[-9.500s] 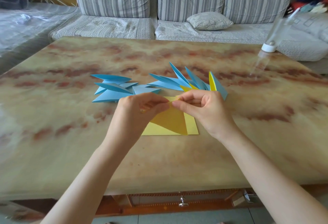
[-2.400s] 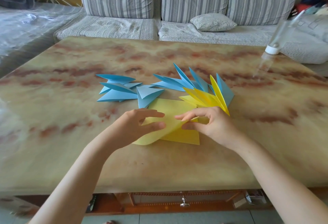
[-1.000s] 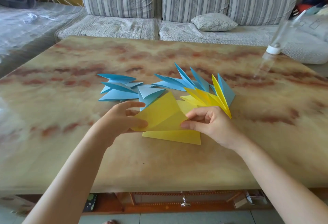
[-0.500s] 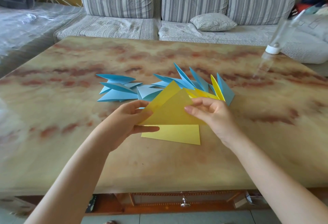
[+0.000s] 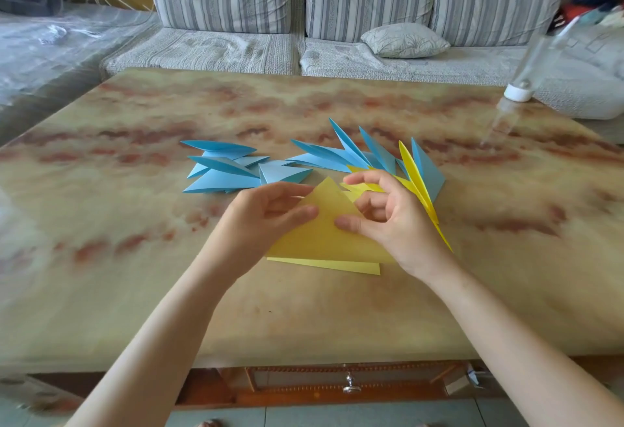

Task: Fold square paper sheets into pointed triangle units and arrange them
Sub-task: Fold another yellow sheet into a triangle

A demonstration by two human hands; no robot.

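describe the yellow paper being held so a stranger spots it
On the marbled table, look between the left hand and right hand. They pinch a broad yellow triangle above a flat yellow sheet; the blue units and yellow units behind are narrow spikes.

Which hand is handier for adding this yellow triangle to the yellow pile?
Likely the right hand: it pinches the yellow triangle beside the yellow units; the left hand sits nearer the blue units.

- Glossy marbled table [image 5: 135, 274].
- Loose blue folded units [image 5: 219, 176], left of centre.
- Fanned blue units [image 5: 337, 156], centre.
- Yellow units [image 5: 417, 178], at the fan's right end.
- Flat yellow sheet [image 5: 358, 267], nearest the front edge.
- Clear bottle [image 5: 516, 92], far right.
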